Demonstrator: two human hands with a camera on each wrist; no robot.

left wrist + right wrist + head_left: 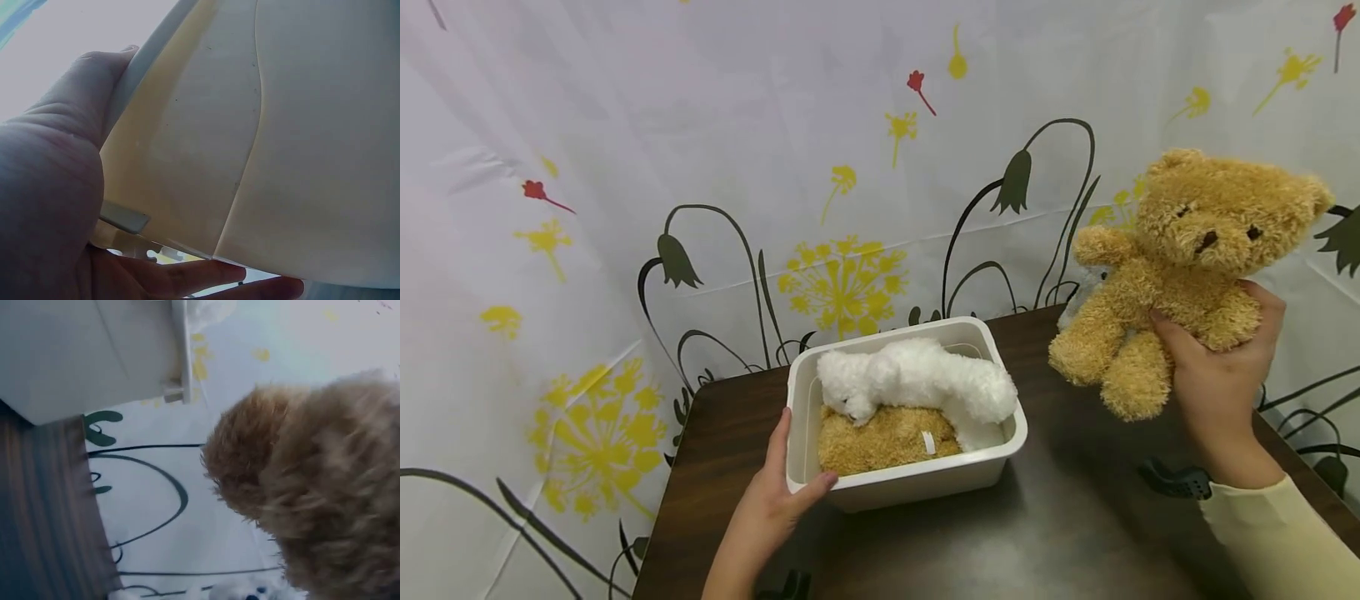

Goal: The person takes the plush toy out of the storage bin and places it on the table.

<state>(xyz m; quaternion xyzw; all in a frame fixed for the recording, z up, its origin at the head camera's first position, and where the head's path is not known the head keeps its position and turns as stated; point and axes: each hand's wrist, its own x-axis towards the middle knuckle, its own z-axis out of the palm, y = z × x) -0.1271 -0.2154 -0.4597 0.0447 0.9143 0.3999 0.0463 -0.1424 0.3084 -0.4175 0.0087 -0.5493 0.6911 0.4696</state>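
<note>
My right hand point(1225, 375) grips a golden-brown teddy bear point(1210, 225) by its body, up above the right side of the table. In the right wrist view, the bear's brown fur point(337, 481) fills the right side. My left hand point(771, 492) holds the left front corner of a white plastic bin point(917, 490), thumb on the rim and fingers along the side. The left wrist view shows the bin's outer wall point(312, 144) close up. Inside the bin, a white plush toy point(917, 375) lies partly over another golden-brown plush point(880, 442) with a small white tag.
The bin stands on a dark brown wooden table point(730, 450). Behind the raised bear, a grey-white plush point(1078, 292) is mostly hidden. A white curtain point(737, 125) printed with flowers hangs along the table's back and left sides.
</note>
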